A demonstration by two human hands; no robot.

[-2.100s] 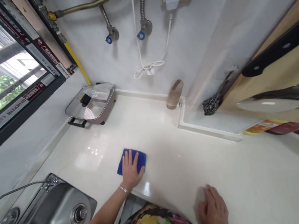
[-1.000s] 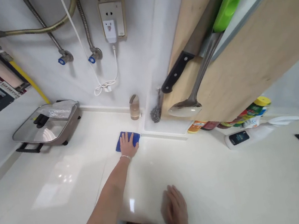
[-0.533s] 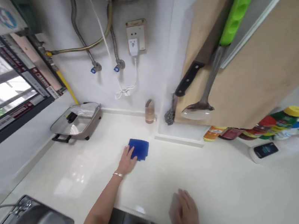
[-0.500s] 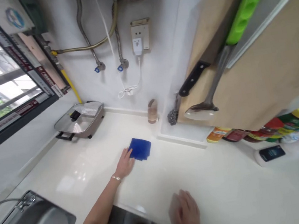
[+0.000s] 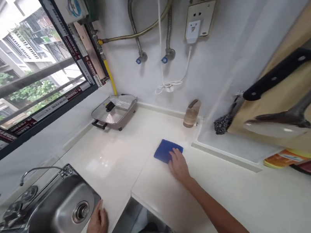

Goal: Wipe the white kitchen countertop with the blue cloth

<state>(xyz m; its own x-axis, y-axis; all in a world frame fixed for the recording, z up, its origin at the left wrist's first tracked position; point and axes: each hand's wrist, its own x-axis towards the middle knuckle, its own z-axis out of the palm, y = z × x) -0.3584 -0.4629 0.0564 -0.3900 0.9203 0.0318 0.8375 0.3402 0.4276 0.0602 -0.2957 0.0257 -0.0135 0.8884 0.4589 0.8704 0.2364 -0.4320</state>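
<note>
A blue cloth [image 5: 165, 149] lies flat on the white countertop [image 5: 135, 135], turned slightly askew. My right hand [image 5: 178, 166] reaches in from the lower right and presses its bent fingers on the cloth's near edge. Beside the steel sink's [image 5: 54, 223] near right corner is my left hand [image 5: 97, 225], with a silver bracelet on its wrist. Its fingers are loosely bent and apart, with nothing visible in them. Part of that hand's palm is hidden.
An electric pan [image 5: 115, 113] with a glass lid stands in the far corner. By the back wall is a brownish translucent container [image 5: 192, 114]. To the right, a black-handled knife [image 5: 278, 73], a ladle [image 5: 280, 124] and a steel scrubber [image 5: 222, 125] hang by a board.
My left hand has left the cloth and moved to the sink's corner. My right hand has come forward onto the cloth. The view has swung left.
</note>
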